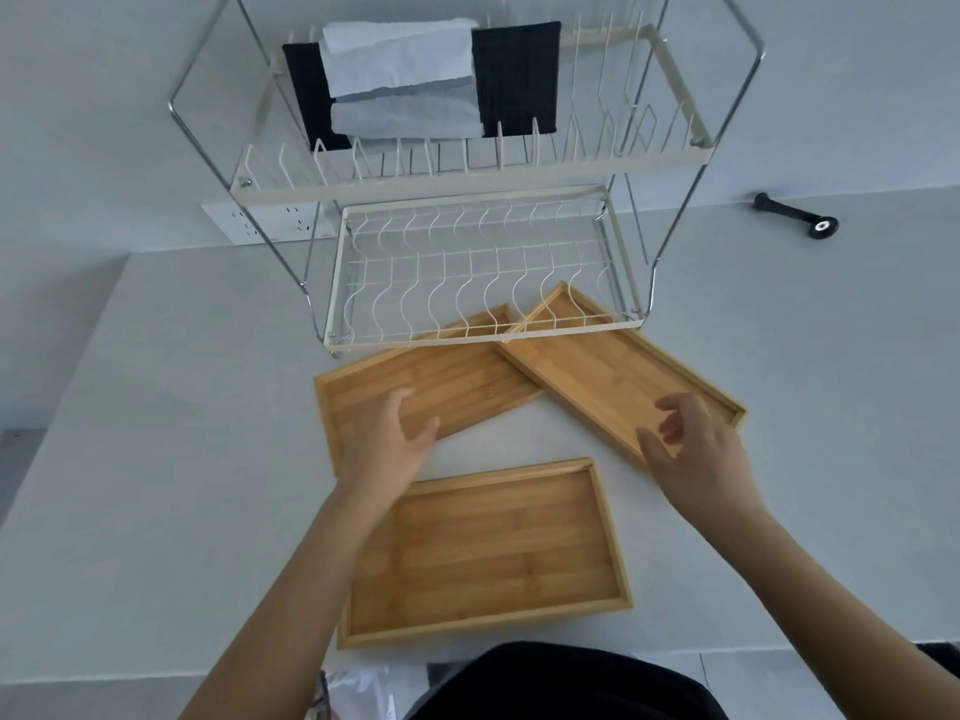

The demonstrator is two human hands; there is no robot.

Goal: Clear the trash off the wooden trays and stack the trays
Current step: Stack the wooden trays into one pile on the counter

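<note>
Three wooden trays on the white counter (779,407), both hands spread above the two far ones, nothing held.

Near tray (488,553) lies flat at the counter's front edge, bare inside. Left tray (447,376) and right tray (592,366) lie angled beyond it, their far ends meeting under the lower shelf of the wire dish rack (467,200); both insides show bare wood. Left hand (387,441) hovers over the near edge of the left tray, fingers open, thumb apart; contact with the rim cannot be told. Right hand (693,449) hovers over the near end of the right tray, fingers loosely curled and apart. Folded cloths (400,80), grey and black, sit on the rack's upper shelf. Black tool (797,215) lies well apart at far right.
</note>
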